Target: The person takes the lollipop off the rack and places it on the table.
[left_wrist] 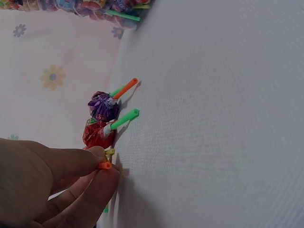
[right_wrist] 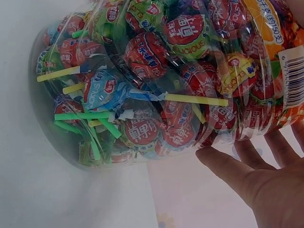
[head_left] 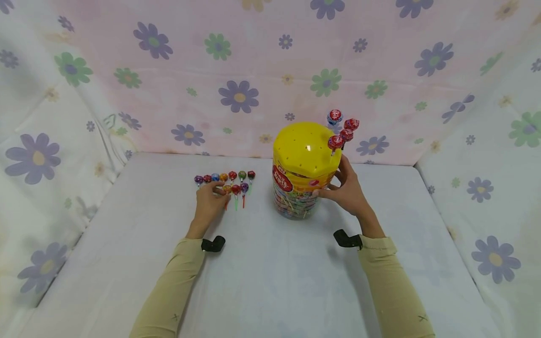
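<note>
We have the left hand (head_left: 210,202) at the loose lollies and the right hand (head_left: 350,190) at the jar (head_left: 294,199). Left: thumb and fingertips nearly together, pinching the orange lolly (head_left: 227,189) at its orange stick (left_wrist: 105,166); the stick's end pokes out between them in the left wrist view. Right: spread wide round the jar's right side, thumb on the near side, the other fingers partly hidden behind.

The orange lolly is at the left end of the front row, just beside the red lolly (head_left: 235,189), with the purple lolly (head_left: 244,188) past that. We can't tell if it's off the table (head_left: 274,281) yet. Back row (head_left: 232,175) lies just behind, near the wall cloth (head_left: 262,117). Jar looks upright on the table, right of the rows, packed with lollies, yellow lid (head_left: 302,145) on. Four lollies (head_left: 346,135) stand up at the lid's right edge; we can't see how their sticks are seated.

Step in hand, we judge: taking or placing one lolly with the left while the right steadies the jar. Which of the two, we can't tell. Next move calls for a firm pinch, no nudging the red lolly, and a steady jar so the four lollies don't get knocked.
</note>
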`<state>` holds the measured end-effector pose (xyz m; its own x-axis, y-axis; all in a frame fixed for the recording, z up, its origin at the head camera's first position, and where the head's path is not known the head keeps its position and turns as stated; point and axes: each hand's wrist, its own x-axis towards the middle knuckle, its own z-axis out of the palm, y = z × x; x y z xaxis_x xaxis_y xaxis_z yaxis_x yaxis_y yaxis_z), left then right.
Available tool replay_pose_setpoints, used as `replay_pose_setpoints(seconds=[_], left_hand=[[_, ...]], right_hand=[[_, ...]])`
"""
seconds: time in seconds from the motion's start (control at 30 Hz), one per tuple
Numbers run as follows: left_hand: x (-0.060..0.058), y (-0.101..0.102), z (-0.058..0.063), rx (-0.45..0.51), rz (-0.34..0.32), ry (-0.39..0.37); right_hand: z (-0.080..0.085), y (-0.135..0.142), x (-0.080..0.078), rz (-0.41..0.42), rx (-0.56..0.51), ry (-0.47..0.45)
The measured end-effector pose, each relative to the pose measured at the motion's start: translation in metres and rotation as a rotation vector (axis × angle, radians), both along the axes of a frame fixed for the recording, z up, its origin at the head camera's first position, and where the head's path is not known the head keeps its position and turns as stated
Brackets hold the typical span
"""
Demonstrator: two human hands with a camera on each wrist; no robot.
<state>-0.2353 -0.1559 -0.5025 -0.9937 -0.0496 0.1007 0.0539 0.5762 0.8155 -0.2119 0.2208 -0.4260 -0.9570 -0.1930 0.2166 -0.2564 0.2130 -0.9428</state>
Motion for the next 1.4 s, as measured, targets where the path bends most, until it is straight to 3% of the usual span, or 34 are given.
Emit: replay_pose_setpoints(seconds=[0.37,0.53,0.8,0.97,1.17,1.4], left_hand=[[0.002,-0.003,0.000,-0.055,0.010,-0.015],[0.009,-0.007,0.008,-0.024,-0.011,-0.008],[0.016,-0.006,0.043,0.230,-0.173,0.034],[0.021,0.000,0.063,0.277,-0.261,0.093],[0.030,0.021,0.090,0.381,-0.365,0.228],[0.036,0.059,0.124,0.480,-0.467,0.424]], right_hand=[[-0.001,0.000,0.000,0.005,0.000,0.006],[-0.002,0.000,0.001,0.001,0.006,0.001],[-0.002,0.000,0.001,-0.003,0.001,0.004],[-0.001,0.000,0.001,-0.008,-0.004,-0.002],[0.000,0.000,0.001,-0.006,-0.004,-0.001],[-0.001,0.000,-0.001,0.001,-0.009,0.008]])
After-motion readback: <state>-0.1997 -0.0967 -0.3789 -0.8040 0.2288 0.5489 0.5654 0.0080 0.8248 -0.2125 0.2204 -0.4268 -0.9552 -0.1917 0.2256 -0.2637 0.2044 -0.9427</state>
